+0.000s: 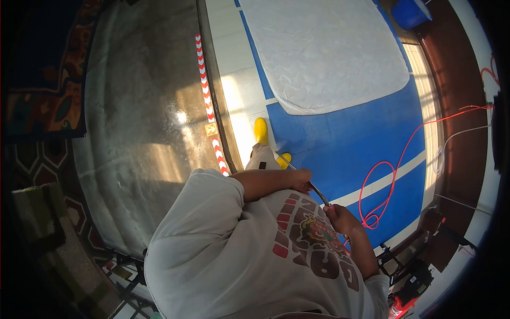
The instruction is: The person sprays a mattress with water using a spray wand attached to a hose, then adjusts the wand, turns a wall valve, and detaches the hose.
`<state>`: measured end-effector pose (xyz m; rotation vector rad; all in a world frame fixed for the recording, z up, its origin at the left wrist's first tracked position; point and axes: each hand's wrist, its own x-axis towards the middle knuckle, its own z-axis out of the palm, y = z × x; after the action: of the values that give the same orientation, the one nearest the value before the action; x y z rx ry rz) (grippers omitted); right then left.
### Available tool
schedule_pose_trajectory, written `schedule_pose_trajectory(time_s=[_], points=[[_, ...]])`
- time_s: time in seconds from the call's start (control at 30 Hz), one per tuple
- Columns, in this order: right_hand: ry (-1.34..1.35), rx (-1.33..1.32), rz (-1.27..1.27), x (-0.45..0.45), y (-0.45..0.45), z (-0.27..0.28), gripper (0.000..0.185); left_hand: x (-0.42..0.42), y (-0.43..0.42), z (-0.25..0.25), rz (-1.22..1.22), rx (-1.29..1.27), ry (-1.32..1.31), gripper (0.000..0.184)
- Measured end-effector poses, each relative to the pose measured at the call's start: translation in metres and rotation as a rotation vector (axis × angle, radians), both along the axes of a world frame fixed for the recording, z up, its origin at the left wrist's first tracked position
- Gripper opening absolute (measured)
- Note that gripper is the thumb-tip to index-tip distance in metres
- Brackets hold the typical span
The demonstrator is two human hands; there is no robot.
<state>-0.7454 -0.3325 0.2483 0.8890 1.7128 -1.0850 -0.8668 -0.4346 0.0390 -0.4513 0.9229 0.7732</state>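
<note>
Left of the left hand (303, 181), a red-and-white chevron strip (201, 72) runs along the grey floor (133, 95), with a patterned rug (45, 109) farther out. A blue tub (410, 14) sits well ahead, rightward.

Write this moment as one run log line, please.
left hand: grips wand | right hand: grips wand, nearer rear | white sheet: on blue floor | red hose: looped on blue floor

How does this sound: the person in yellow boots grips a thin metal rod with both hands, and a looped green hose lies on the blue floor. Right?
Almost: the head view shows the looped hose is red, not green. It lies on the blue floor, and the person in yellow boots grips the thin metal rod with left hand and right hand.
</note>
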Motion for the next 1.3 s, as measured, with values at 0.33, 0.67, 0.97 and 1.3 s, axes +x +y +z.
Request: schedule_pose_trajectory(time_s=[0.33, 0.67, 0.97, 1.3], points=[[0.288, 0.002, -0.106, -0.072, -0.006, -0.017, 0.042, -0.096, -0.006, -0.003, 0.206, 0.076, 0.351, 0.027], [0.253, 0.033, -0.216, -0.220, -0.021, -0.020, 0.040, -0.259, 0.007, 0.004, 0.305, 0.132, 0.388, 0.027], [0.430, 0.164, -0.313, -0.268, -0.051, -0.010, 0.034, -0.324, 0.030, 0.018, 0.009, 0.238, 0.485, 0.030], [0.152, 0.216, -0.196, -0.322, -0.039, 0.025, 0.043, -0.344, 0.018, 0.017, -0.136, 0.295, 0.136, 0.020]])
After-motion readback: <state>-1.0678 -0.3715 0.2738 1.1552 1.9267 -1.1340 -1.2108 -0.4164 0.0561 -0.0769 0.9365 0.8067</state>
